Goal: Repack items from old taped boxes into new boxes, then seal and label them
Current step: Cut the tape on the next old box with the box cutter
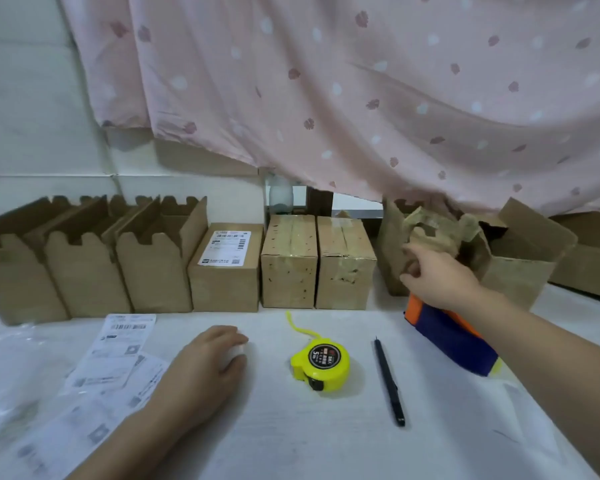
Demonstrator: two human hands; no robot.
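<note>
Likely clearing torn box [390, 251]; right hand [440, 278] curled at it, grip unclear; left hand [205, 368] cups white thing [238, 351]; next: slit taped box [288, 261].

back of table [291, 427]: close-set row of open boxes [84, 265], labelled box [222, 271], taped boxes [288, 261] and torn box [392, 258] bars passage. curtain [326, 98] hangs low over the right-hand boxes. front: clear lanes flank tape measure [321, 362] and pen [390, 382]; labels [118, 348] cover the left, an orange-blue item [454, 337] the right.
</note>
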